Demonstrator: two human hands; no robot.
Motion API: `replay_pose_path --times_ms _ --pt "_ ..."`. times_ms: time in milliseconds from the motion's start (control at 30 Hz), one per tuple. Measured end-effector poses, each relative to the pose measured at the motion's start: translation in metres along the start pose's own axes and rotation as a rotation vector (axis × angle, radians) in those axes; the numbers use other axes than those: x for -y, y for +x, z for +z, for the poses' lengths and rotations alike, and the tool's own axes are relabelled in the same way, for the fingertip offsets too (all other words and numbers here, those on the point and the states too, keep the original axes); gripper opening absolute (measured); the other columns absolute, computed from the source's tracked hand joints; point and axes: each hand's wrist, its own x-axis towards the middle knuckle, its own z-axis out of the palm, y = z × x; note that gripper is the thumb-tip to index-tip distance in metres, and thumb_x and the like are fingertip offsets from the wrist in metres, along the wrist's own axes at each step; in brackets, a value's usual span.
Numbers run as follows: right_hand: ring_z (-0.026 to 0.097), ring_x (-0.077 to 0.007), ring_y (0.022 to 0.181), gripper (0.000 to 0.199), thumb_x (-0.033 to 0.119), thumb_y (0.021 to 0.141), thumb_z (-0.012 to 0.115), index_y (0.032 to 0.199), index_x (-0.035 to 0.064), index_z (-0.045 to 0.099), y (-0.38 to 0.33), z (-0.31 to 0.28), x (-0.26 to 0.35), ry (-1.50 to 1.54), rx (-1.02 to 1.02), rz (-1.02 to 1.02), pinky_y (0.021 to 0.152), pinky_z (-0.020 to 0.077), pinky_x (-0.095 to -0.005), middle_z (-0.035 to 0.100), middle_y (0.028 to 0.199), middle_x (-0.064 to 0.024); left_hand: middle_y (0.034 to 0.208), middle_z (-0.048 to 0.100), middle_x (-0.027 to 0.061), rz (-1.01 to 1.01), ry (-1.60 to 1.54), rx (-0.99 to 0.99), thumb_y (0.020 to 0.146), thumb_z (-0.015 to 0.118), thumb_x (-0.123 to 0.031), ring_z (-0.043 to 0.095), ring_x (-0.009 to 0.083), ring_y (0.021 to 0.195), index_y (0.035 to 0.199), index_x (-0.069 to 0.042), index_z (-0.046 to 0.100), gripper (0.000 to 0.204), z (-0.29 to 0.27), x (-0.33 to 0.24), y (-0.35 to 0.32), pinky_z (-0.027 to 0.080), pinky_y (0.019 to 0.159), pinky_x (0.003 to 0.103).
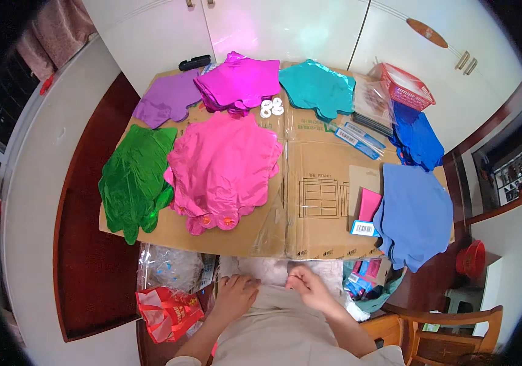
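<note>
Both hands' grip empty; left hand (234, 294), right hand (309, 287) below pink foil balloon (224, 168).

A flattened cardboard sheet (309, 201) covers the surface, and stacks of foil balloons lie on it. One stack (221, 165) sits near the middle, with another (133, 180) touching it on the left. Behind these lie three stacks in a row: left (163, 97), centre (239, 82) and right (317, 88), with two small tape rolls (271, 107) between the last two. On the right edge, one stack (416, 210) lies in front of another (418, 140); a basket (407, 85) stands behind both. Both hands, left (234, 294) and right (306, 287), rest near the sheet's front edge, a bag (168, 312) just left of them.
</note>
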Motion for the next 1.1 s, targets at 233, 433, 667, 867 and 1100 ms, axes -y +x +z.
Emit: replay_pose_path --times_ms 233,433,667,867,1100 --pt "0.044 -0.0084 0.059 0.005 0.004 0.084 0.051 0.086 0.005 0.047 -0.036 -0.024 0.079 -0.119 0.092 -0.104 0.054 0.0372 -0.0219 0.046 0.065 -0.0023 0.101 0.052 0.003 -0.014 -0.274 -0.156 0.073 0.061 -0.029 0.048 0.0218 0.092 0.094 -0.012 0.058 0.027 -0.041 -0.029 0.034 0.033 0.079 0.041" --pt "0.041 -0.0095 0.044 0.025 0.005 0.073 0.064 0.096 0.0057 0.055 -0.063 -0.056 0.109 -0.255 -0.03 -0.32 0.041 0.0338 -0.0224 0.045 0.054 -0.0002 0.066 0.053 0.0065 0.14 -0.749 0.158 0.075 0.061 -0.02 0.053 0.0229 0.067 0.074 -0.006 0.058 0.015 -0.074 -0.004 0.038 0.039 0.064 0.036" --pt "0.047 -0.0135 0.057 0.007 0.005 0.074 0.058 0.07 -0.0002 0.057 -0.13 -0.152 0.096 -0.596 -0.763 -0.232 0.051 0.0358 -0.0259 0.054 0.064 -0.0065 0.06 0.051 0.0064 -0.2 -0.961 0.038 0.07 0.064 -0.008 0.047 0.0158 0.056 0.066 0.0 0.053 0.014 -0.151 0.099 -0.021 0.035 0.051 0.03" --pt "0.052 -0.0255 0.064 0.011 0.008 0.079 0.054 0.08 -0.0033 0.055 -0.189 -0.213 0.039 -1.123 -1.158 0.141 0.06 0.0424 -0.0332 0.054 0.074 -0.0126 0.063 0.055 0.0046 -0.195 -0.942 -0.005 0.07 0.065 -0.006 0.049 0.012 0.057 0.067 0.0 0.057 0.01 -0.19 0.134 -0.044 0.036 0.051 0.026" --pt "0.054 -0.034 0.083 0.027 0.012 0.06 0.063 0.085 0.0022 0.062 -0.15 -0.14 0.074 -1.184 -0.506 0.211 0.071 0.0425 -0.0414 0.058 0.088 -0.017 0.062 0.059 0.0049 -0.075 -0.589 0.014 0.064 0.068 -0.007 0.055 0.0196 0.065 0.069 -0.004 0.064 0.007 -0.194 0.094 -0.006 0.041 0.057 0.032"
